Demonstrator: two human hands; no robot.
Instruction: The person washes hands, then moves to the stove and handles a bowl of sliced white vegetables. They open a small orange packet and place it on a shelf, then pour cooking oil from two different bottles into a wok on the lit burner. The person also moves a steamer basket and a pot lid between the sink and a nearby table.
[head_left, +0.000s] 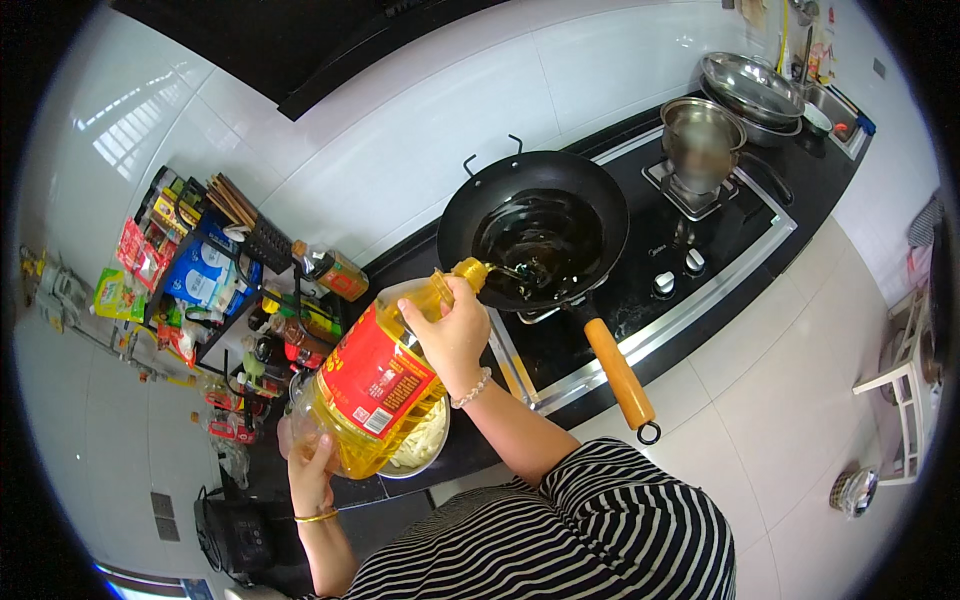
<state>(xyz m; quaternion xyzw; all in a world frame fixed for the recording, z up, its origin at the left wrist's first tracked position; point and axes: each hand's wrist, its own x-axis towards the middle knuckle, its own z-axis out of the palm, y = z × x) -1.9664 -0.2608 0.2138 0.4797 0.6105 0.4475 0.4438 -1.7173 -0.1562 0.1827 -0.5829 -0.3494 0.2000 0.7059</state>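
A large clear plastic bottle of yellow cooking oil (379, 375) with a red label is tilted between both hands. My right hand (450, 330) grips it near the neck, by the handle. At its base, my left hand (311, 457) supports the bottle from below. A thin stream of oil runs from the spout into a black wok (465, 225) with a wooden handle (619, 371). Dark, shiny oil pools in the wok's bottom. Partly hidden behind the bottle, a metal bowl (448, 427) holds pale cut pieces of food.
The wok sits on a black glass gas hob (577, 352). A steel saucepan (701, 139) stands on the other burner. Left is a rack (225, 337) with seasoning packets and bottles. Lidded pans (754, 90) are near the sink (844, 112). A range hood (292, 45) hangs above.
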